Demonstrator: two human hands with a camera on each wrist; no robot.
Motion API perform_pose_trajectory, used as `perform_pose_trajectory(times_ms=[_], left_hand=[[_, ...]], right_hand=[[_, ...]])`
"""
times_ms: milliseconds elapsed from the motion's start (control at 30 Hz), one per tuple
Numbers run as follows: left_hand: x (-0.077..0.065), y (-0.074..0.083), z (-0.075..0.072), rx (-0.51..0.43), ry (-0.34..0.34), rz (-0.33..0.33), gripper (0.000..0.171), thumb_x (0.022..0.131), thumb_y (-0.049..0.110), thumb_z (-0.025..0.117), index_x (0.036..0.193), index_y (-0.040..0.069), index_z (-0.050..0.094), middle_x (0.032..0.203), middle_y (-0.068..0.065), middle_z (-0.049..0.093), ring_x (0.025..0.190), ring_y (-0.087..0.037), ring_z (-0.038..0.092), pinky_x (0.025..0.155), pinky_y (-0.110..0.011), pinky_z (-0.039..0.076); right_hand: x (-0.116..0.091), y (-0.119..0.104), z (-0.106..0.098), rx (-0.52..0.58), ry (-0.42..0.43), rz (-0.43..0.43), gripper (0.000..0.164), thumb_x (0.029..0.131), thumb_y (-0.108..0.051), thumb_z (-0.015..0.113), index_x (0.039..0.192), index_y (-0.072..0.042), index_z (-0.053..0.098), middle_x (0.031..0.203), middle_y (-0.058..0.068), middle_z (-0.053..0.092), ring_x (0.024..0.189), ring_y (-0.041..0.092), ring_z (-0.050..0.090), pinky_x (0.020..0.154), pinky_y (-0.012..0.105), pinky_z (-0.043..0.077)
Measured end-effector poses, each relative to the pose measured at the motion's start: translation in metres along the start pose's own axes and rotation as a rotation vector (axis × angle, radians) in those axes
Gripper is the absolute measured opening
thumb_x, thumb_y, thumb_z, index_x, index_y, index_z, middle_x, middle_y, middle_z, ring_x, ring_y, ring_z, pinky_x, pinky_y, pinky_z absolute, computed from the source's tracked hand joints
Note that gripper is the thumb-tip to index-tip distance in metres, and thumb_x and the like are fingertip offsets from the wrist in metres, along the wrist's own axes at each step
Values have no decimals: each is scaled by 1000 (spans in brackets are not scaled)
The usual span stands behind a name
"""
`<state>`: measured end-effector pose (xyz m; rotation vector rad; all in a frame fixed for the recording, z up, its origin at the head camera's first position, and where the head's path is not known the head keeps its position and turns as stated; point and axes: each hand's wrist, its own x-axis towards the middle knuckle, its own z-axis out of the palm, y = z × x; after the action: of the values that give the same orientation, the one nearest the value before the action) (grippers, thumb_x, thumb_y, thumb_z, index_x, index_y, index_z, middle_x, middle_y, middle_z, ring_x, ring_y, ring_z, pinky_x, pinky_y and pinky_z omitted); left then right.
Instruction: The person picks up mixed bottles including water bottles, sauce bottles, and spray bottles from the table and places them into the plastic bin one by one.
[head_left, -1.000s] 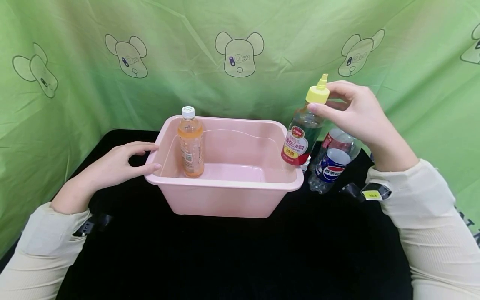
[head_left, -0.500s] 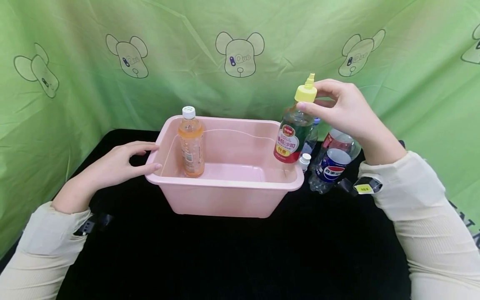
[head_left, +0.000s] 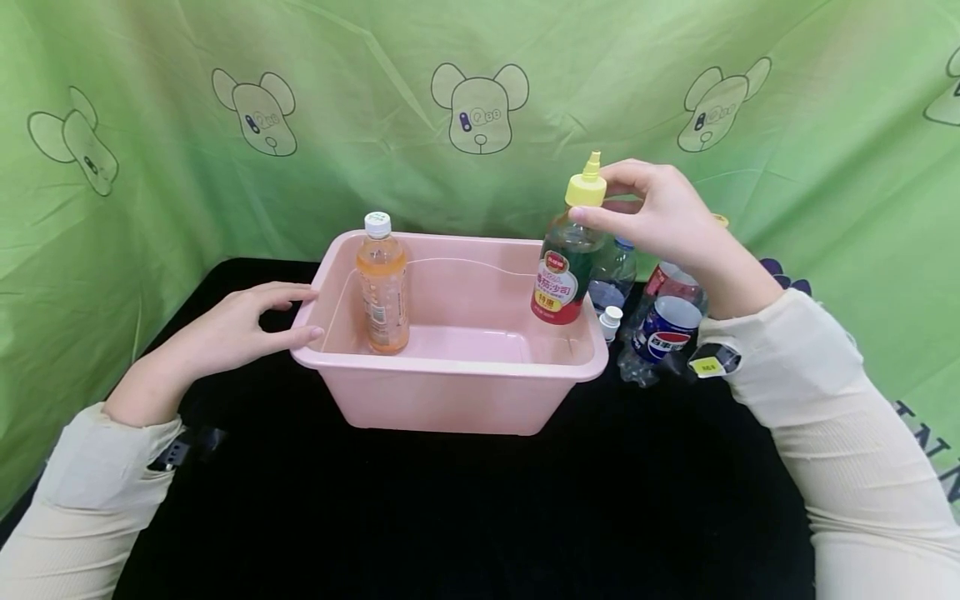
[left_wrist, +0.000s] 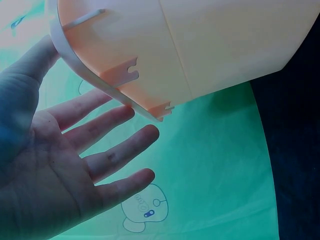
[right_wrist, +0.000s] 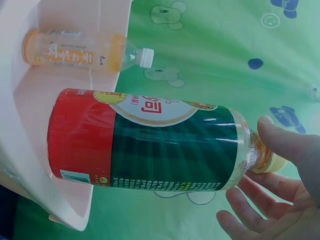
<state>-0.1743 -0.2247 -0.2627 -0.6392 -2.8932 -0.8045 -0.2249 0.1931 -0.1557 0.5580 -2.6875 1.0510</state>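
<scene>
My right hand [head_left: 660, 208] pinches a squeeze sauce bottle [head_left: 566, 262] just under its yellow nozzle cap. The bottle, with a red and green label, hangs slightly tilted over the right end of a pink plastic tub [head_left: 442, 396]. In the right wrist view, thumb and fingers meet at the neck of the sauce bottle [right_wrist: 165, 142]. My left hand [head_left: 240, 329] rests at the tub's left rim with fingers spread and fairly straight; the left wrist view has the hand [left_wrist: 75, 145] against the outside of that rim. An orange drink bottle [head_left: 382, 287] with a white cap stands in the tub's left end.
Right of the tub lies a Pepsi-labelled bottle [head_left: 663, 329]. Beside it are a blue-capped clear bottle [head_left: 611, 275] and a white cap [head_left: 610, 317] close to the rim. A green printed curtain [head_left: 480, 183] hangs behind the black-covered table [head_left: 465, 508].
My right hand has carried the sauce bottle leftward, from the tub's right rim to over its inside. The bottles behind it show more now. My left hand and the tub have stayed put.
</scene>
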Motion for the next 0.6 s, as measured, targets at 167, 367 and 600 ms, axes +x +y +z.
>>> perform_pose_trajectory(times_ms=[167, 367, 600], left_hand=[[1, -1, 0, -5, -3, 0, 53, 86, 34, 65, 130, 8, 53, 132, -16, 53, 115, -37, 52, 96, -52, 41], [0, -1, 0, -6, -2, -8, 52, 86, 34, 65, 130, 9, 54, 133, -16, 53, 115, -36, 52, 96, -52, 41], [1, -1, 1, -6, -1, -4, 52, 86, 34, 65, 130, 9, 54, 132, -16, 54, 115, -36, 52, 96, -52, 41]], right_hand=[[5, -3, 4, -40, -20, 11, 44, 82, -32, 71, 116, -6, 61, 116, 10, 61, 102, 11, 65, 80, 11, 51], [11, -5, 9, -57, -50, 11, 45, 81, -34, 71, 116, -7, 62, 114, 10, 64, 100, 6, 62, 93, 25, 51], [20, -5, 15, -74, -95, 2, 44, 83, -33, 70, 116, -6, 61, 112, 12, 64, 99, 5, 61, 99, 36, 48]])
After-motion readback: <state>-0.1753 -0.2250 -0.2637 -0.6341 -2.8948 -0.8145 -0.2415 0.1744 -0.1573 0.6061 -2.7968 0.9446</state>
